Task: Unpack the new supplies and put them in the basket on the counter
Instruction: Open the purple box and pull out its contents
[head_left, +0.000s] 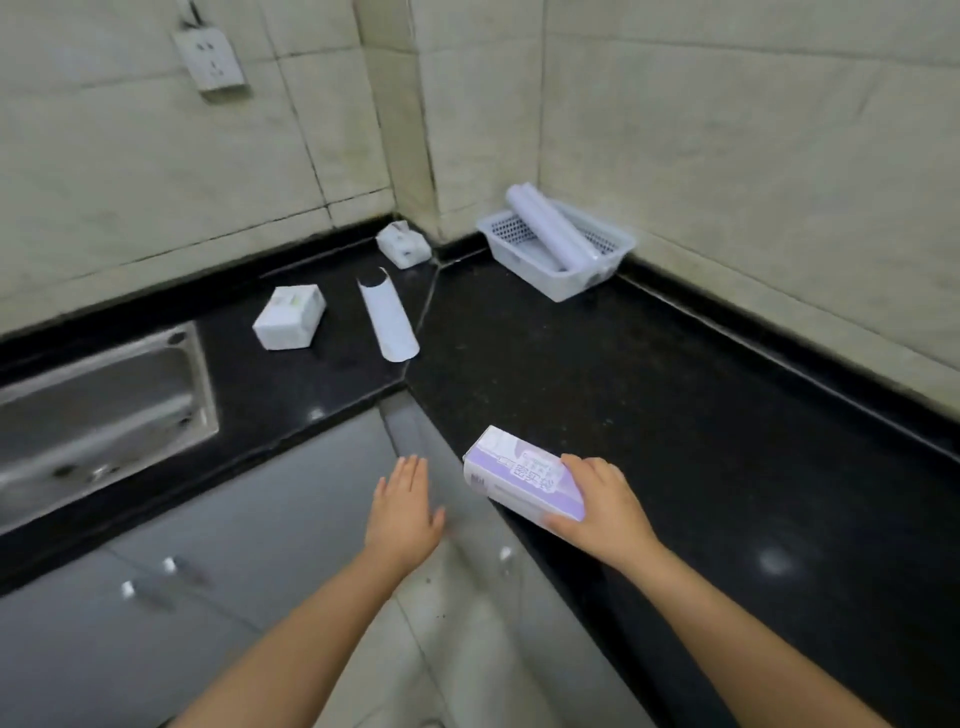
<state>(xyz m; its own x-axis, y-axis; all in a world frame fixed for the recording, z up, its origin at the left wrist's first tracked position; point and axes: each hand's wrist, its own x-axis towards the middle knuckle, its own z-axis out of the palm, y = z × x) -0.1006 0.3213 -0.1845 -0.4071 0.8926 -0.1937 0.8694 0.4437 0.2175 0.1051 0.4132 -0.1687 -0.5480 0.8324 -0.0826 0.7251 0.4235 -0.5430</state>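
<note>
My right hand (605, 512) grips a long purple and white box (511, 473) at the near edge of the black counter (649, 395). My left hand (405, 512) hovers flat with fingers spread, left of the box, holding nothing. A white plastic basket (621, 247) stands in the far corner against the wall, with a white roll (548, 223) lying slanted in it. On the counter's left part lie a white square box (289, 317), a curled white sheet or opened sleeve (387, 314) and a small torn white package (403, 244).
A steel sink (98, 405) is set into the counter at the left. Grey cabinet doors (234, 545) with small handles run below the counter. A wall socket (209, 57) hangs on the tiled wall at upper left.
</note>
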